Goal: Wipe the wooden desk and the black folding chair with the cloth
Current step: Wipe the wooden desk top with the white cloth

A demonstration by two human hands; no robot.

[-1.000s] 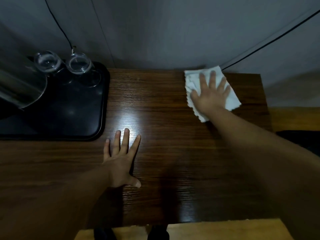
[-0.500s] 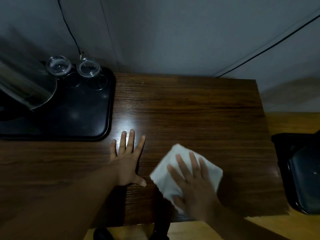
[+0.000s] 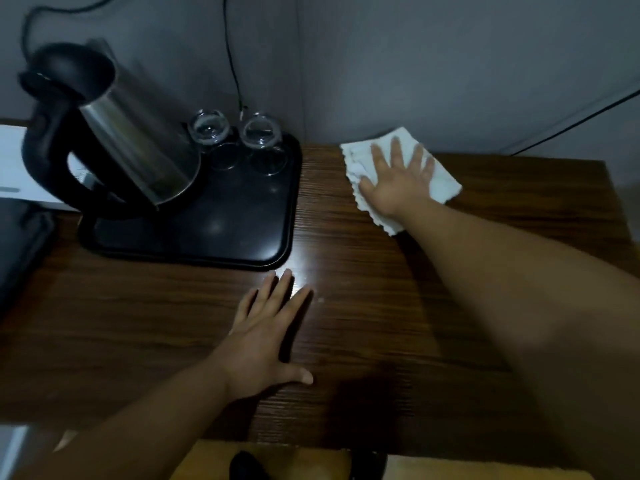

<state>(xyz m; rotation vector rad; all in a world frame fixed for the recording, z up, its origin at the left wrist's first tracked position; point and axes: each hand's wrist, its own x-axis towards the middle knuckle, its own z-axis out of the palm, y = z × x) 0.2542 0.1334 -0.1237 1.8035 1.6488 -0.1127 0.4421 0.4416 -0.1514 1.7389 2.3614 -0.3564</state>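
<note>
Desk: the wooden desk point(image 3: 363, 306) fills most of my view, dark grain with a bright glare patch near its middle; I judge I am partway through wiping its top.
Chair: the black folding chair is not in view, so that half of the job looks not yet begun.
Tray: a black tray point(image 3: 242, 233) sits at the desk's far left, its right rim close to the strip I am working.
Kettle: a steel kettle point(image 3: 128, 133) with a black handle stands on the tray's left part, blurred.
My right hand: my right hand point(image 3: 398, 178) lies flat with fingers spread, palm pressing the cloth down near the desk's far edge by the wall.
My left hand: my left hand point(image 3: 266, 341) is flat and splayed on bare wood near the front edge, holding nothing, just bracing me.
Cloth: the white cloth point(image 3: 360, 157) is under my right palm, its far-left corner nearly at the back edge, well right of the tray.
Glasses: two upturned drinking glasses point(image 3: 235, 133) stand at the tray's far right corner, the nearest things to the cloth.
Risk: a wide sweep leftward could knock the tray rim and rattle or tip the glasses; the loose cloth could also bunch and skip patches of wood.
</note>
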